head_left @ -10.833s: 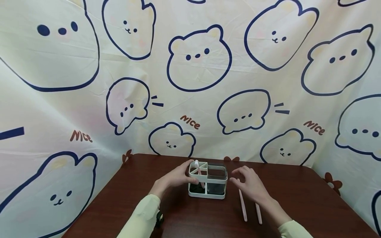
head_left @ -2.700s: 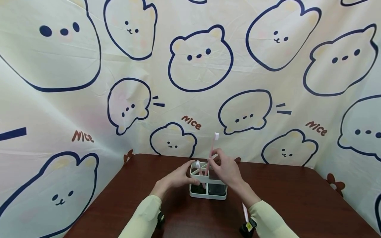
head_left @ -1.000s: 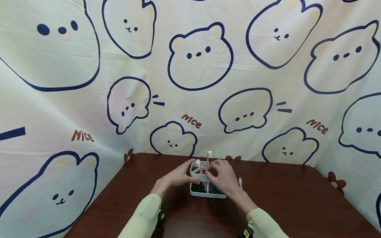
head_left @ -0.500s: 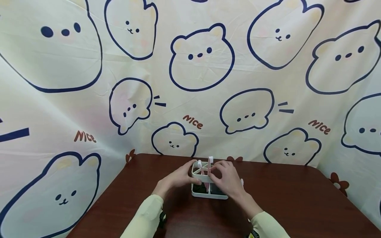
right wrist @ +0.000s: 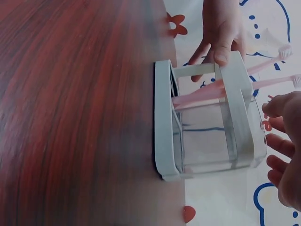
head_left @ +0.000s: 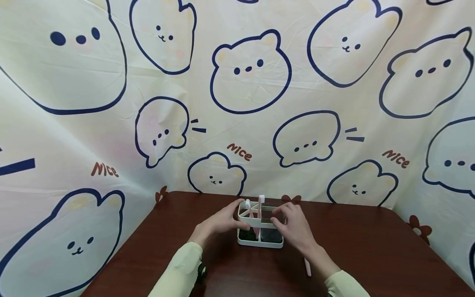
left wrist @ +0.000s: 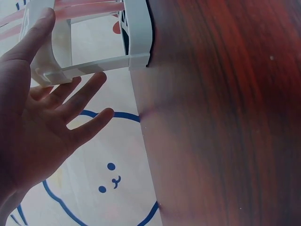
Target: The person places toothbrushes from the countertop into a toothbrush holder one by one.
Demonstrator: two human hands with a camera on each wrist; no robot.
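A white two-tier toothbrush holder stands upright on the table. My left hand grips its left end, thumb on the front of the upper tier and fingers behind. Two pink toothbrushes with white heads lean in its left, divided part: one toothbrush and a second toothbrush just beside it. A clear cup fills the holder's right side. My right hand hovers at that right side with fingers loosely bent and holding nothing. In the right wrist view its fingertips are apart from the brushes.
Another pink toothbrush lies on the dark brown table, partly hidden under my right forearm. A pale cloth printed with cartoon animals hangs behind and at both sides of the table.
The second toothbrush has sunk lower into the holder. My right hand has let go of it and drawn back to the right. My left hand stays on the holder.
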